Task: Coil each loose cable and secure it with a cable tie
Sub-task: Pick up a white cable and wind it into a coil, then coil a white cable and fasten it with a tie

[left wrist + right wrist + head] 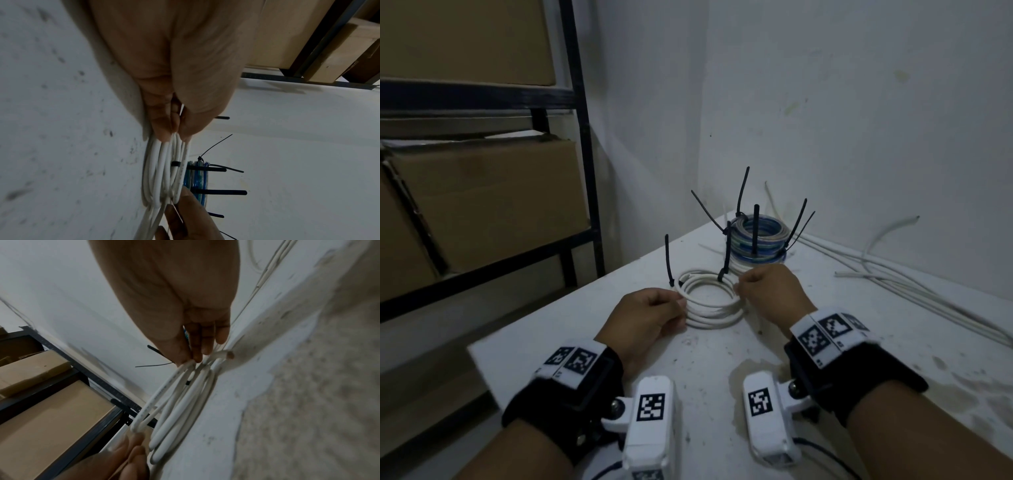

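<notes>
A white cable coil (710, 301) lies on the white table (893, 346), seen edge-on as the same coil (164, 175) in the left wrist view and as stacked loops (180, 395) in the right wrist view. My left hand (654, 313) pinches its left rim between thumb and fingers (164, 129). My right hand (767, 291) grips the right rim with curled fingers (197, 350). Two black cable ties (668, 260) (726, 257) stand up from the coil's far side. Behind it sits a stack of tied blue-and-clear coils (760, 240) with black tie tails sticking up.
Loose white cables (893, 270) trail along the wall at the right. A black metal shelf rack (582, 144) holding cardboard boxes (482, 202) stands left of the table. The table's left corner (472, 347) is near my left wrist.
</notes>
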Demonstrator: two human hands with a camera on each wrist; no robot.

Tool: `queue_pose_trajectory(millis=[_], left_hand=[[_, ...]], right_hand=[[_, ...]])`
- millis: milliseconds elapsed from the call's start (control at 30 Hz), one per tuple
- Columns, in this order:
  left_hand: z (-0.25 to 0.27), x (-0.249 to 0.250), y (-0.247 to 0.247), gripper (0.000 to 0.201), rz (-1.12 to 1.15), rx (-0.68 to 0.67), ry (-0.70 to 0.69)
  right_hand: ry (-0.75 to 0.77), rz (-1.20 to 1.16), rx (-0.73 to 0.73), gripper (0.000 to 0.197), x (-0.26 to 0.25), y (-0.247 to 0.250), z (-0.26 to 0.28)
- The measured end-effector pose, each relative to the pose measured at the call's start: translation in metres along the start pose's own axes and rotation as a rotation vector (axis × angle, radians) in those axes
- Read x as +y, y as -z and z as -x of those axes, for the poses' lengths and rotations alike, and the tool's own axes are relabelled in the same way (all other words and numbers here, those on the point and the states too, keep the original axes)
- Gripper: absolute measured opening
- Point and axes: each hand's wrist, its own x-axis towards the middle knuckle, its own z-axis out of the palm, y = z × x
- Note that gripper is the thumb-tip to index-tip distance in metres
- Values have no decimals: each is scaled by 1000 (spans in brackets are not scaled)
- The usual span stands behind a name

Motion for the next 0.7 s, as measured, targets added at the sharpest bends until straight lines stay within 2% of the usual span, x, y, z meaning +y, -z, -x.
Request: queue_pose_trajectory(millis=[167,367,433,567,700], left_hand=[[-2,-1,0,16,-28,40,-41],[-4,-3,0,9,-136,107,-45],[-1,0,0,5,-100,102,-29],[10,12,-2,12,97,156,1],[33,28,-25,18,52,242,-190]], right_hand=[[-40,-74,-21,13,5,1,0],[-27,-127,-51,22,8,15,12],[-32,-109,-45,34,13,24,22],[-52,-23,-124,31,30,56,54],[-90,13,-135,35,54,105,93]])
